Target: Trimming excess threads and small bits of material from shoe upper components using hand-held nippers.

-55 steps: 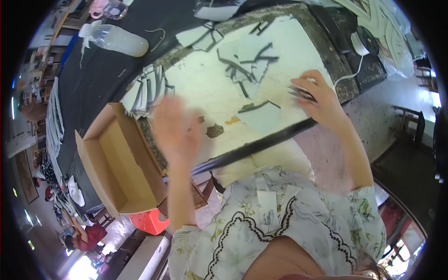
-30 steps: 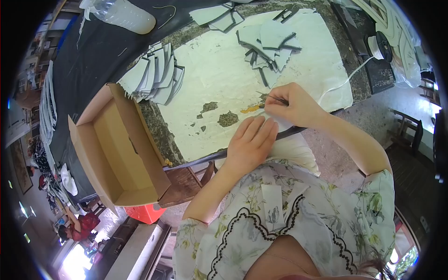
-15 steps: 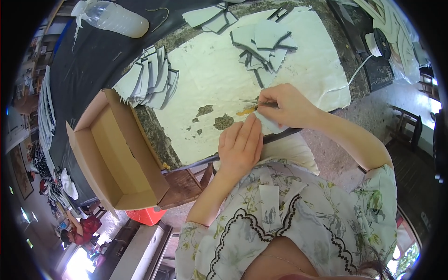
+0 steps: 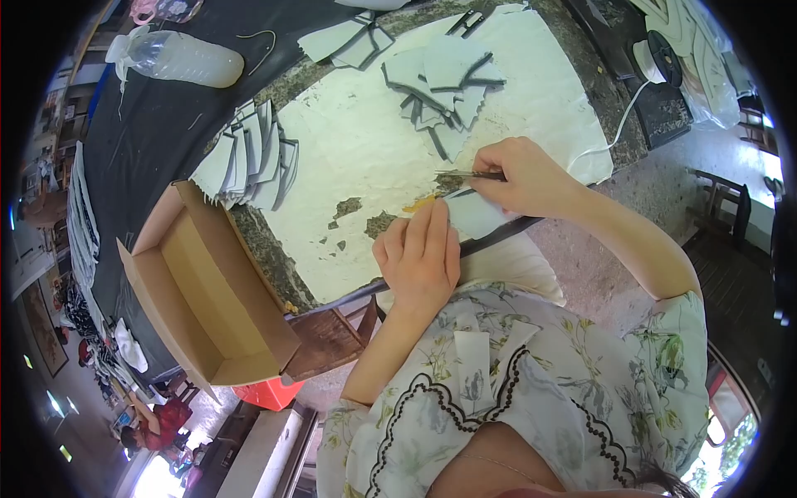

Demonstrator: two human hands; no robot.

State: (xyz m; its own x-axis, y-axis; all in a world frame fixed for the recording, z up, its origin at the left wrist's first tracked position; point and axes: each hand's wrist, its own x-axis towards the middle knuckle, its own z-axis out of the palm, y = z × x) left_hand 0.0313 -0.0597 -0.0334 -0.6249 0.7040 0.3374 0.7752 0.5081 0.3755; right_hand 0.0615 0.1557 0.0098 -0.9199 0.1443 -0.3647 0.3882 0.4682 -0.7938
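Cloth piece [image 4: 479,216], pale, lies at near edge of white work surface [image 4: 344,137]. Left hand [image 4: 422,264]: fingers flat, slightly parted, tips at cloth's 9 o'clock end. Right hand [image 4: 521,176]: fingers pinch slim metal tool [image 4: 465,174], tip toward 9 o'clock; cloth at their 7 o'clock. Dark-edged pieces [image 4: 452,65] piled at right hand's 11 o'clock.

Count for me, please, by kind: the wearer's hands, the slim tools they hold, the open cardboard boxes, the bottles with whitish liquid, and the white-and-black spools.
Hands: 2 (left hand, right hand)
Slim tool: 1
Open cardboard box: 1
Bottle with whitish liquid: 1
White-and-black spool: 1
Total: 6
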